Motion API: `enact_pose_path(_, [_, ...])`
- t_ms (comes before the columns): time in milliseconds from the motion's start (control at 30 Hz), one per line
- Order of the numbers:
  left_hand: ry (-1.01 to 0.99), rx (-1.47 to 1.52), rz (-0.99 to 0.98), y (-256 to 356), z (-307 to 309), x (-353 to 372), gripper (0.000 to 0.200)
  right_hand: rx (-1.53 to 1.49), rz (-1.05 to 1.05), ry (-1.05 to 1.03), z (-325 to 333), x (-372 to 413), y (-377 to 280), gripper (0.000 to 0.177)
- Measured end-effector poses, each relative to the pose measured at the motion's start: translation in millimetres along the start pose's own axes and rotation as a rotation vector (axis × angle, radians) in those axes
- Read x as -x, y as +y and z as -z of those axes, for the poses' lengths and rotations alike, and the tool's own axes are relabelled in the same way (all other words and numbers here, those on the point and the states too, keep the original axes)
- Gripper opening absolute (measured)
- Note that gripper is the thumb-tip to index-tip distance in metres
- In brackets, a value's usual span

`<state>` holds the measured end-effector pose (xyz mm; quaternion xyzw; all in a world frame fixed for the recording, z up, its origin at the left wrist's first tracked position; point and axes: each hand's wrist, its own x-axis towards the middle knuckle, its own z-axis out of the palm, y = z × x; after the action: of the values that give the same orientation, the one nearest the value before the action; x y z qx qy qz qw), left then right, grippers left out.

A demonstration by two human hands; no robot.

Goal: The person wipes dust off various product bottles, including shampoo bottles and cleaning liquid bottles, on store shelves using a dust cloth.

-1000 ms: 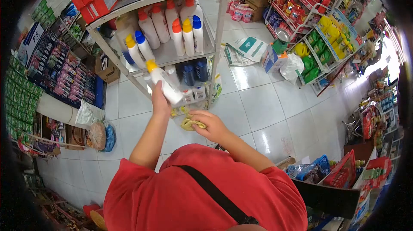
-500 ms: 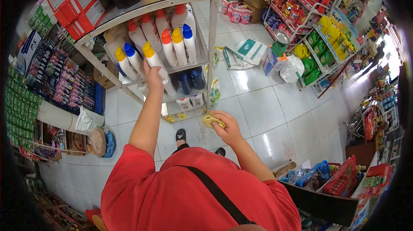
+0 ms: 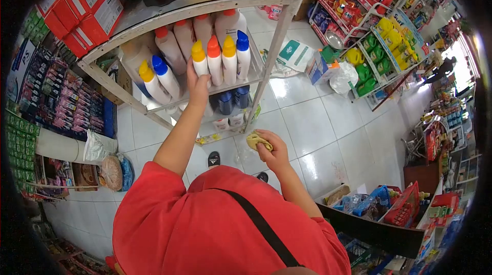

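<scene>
My left hand (image 3: 197, 86) is wrapped round a white bottle with a yellow cap (image 3: 200, 60), which stands upright on the upper inner shelf. Right of it are white bottles with a red cap (image 3: 214, 62), a yellow cap (image 3: 229, 61) and a blue cap (image 3: 243, 57). To its left, a blue-capped bottle (image 3: 166, 78) and another yellow-capped bottle (image 3: 154, 84) lean a little. Larger pale bottles (image 3: 170, 47) with red caps stand behind. A folded yellowish cloth (image 3: 256, 141) is gripped in my right hand (image 3: 273, 150), out over the floor.
Red-and-white boxes (image 3: 84, 11) and large dark and yellow containers top the metal rack (image 3: 205, 3). Hanging packs line the left side. Bags and a box (image 3: 319, 69) lie on the tiled floor, near a display of green and yellow bottles (image 3: 382, 65). Baskets (image 3: 402, 208) are at lower right.
My left hand has moved right and brought the yellow-capped bottle from a tilted position in front of the shelf to upright beside the red-capped one. The view has shifted closer to the rack.
</scene>
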<state>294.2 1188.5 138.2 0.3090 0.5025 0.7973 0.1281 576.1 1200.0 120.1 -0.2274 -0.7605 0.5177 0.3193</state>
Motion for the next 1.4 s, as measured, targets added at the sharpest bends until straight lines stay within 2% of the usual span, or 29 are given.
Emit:
enact_pose_path(33, [-0.011, -0.002, -0.017, -0.7, 0.5, 0.2, 0.069, 0.017, -0.007, -0.016, -2.4, -0.1, 0.5, 0.022])
enact_pose_path(133, [0.115, -0.480, -0.206, -8.1, 6.7, 2.8, 0.069, 0.001, 0.001, -0.014, -6.9, -3.1, -1.9, 0.022])
enact_pose_path(233, [0.178, -0.607, -0.319, 12.5, 10.5, 26.6, 0.070, -0.025, -0.027, -0.040, -7.3, -6.4, -6.2, 0.022])
enact_pose_path(333, [0.039, -0.353, -0.166, 49.8, 12.3, 58.0, 0.071, -0.030, -0.059, -0.065, -8.0, -8.9, -5.8, 0.023])
enact_pose_path(367, [0.011, -0.321, -0.216, 58.8, 16.2, 61.1, 0.071, -0.011, -0.041, -0.073, -8.5, -10.5, -5.1, 0.023])
enact_pose_path(500, [0.135, -0.495, -0.331, 85.5, 37.4, 43.3, 0.075, -0.001, 0.014, -0.124, -14.1, -14.0, -0.8, 0.022])
enact_pose_path(600, [0.121, -0.831, -0.307, 107.3, 36.6, 33.4, 0.077, -0.011, 0.059, -0.176, -19.3, -15.3, 1.4, 0.022])
enact_pose_path(633, [0.086, -0.886, -0.241, 111.4, 36.0, 30.9, 0.076, -0.008, 0.074, -0.191, -20.3, -14.5, 2.1, 0.022])
enact_pose_path(833, [0.134, -1.048, -0.179, 124.1, 23.5, 22.0, 0.072, 0.010, 0.063, -0.265, -14.1, -11.5, -0.9, 0.022])
enact_pose_path(967, [0.072, -1.312, -0.208, 115.8, 26.9, 14.0, 0.063, 0.023, 0.082, -0.231, -9.8, -6.9, 8.2, 0.024])
enact_pose_path(1167, [0.085, -1.334, -0.203, 116.8, 18.9, 13.1, 0.056, -0.029, -0.088, -0.212, 0.6, 0.9, 5.6, 0.023])
enact_pose_path(1267, [0.069, -1.419, -0.298, 116.9, 15.1, 22.0, 0.054, 0.021, -0.026, -0.169, 5.9, 1.3, 8.7, 0.022])
enact_pose_path(1300, [0.057, -1.405, -0.406, 117.9, 13.8, 27.9, 0.052, 0.025, -0.009, -0.163, 7.1, 1.2, 9.8, 0.023])
enact_pose_path(1400, [0.041, -1.307, -0.425, 127.5, 11.2, 44.1, 0.054, 0.047, 0.037, -0.116, 12.3, 1.4, 13.2, 0.025])
